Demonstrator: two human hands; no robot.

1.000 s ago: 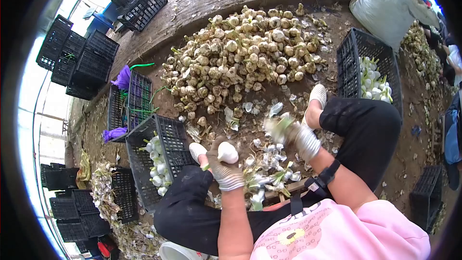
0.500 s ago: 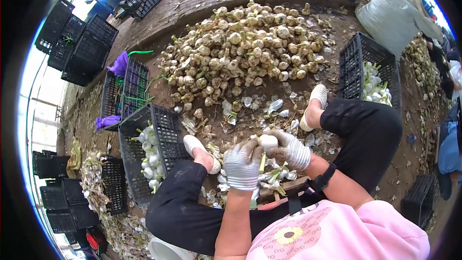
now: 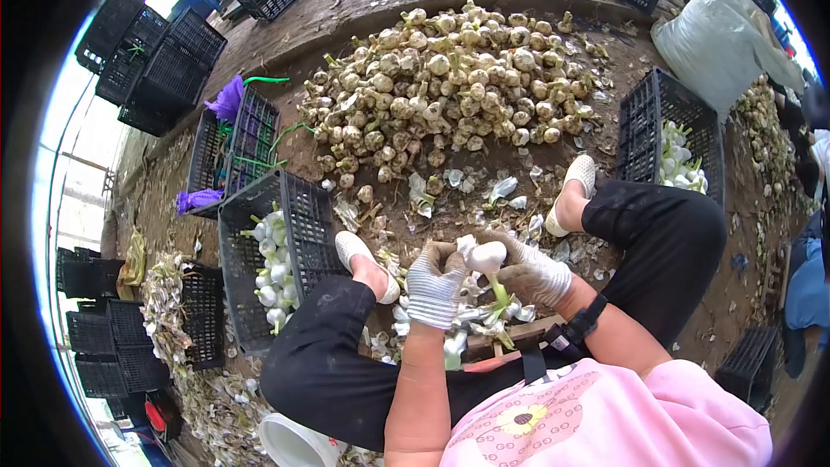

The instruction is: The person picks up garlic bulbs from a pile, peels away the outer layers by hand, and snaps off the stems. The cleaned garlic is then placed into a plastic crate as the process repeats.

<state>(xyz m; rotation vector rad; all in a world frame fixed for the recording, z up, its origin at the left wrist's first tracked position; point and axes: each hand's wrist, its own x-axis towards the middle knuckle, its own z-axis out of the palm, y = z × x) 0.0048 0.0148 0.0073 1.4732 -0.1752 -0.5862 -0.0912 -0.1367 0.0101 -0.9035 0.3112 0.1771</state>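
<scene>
A peeled-looking white garlic bulb (image 3: 488, 257) with a green stem hanging down is between my two gloved hands, above my lap. My right hand (image 3: 534, 275) is closed on the bulb from the right side. My left hand (image 3: 434, 287) pinches a white flap of garlic skin (image 3: 466, 246) at the bulb's left; its fingertips are partly hidden. Both gloves are white, striped at the cuff and dirty at the fingers. Below the hands lie trimmed green stems and white skins (image 3: 497, 322). A large heap of unpeeled garlic (image 3: 450, 78) lies in front of my feet.
A black crate (image 3: 251, 285) with clean white bulbs stands left of my leg, another black crate (image 3: 644, 125) with bulbs at the right. A white sack (image 3: 713, 43) stands behind that one. A white bucket (image 3: 290, 441) is at lower left. Stacked black crates (image 3: 156, 60) stand far left.
The bulb has turned so its stem now points down toward me. My left hand has moved slightly, and a flap of skin now shows at its fingertips. The view has shifted a little.
</scene>
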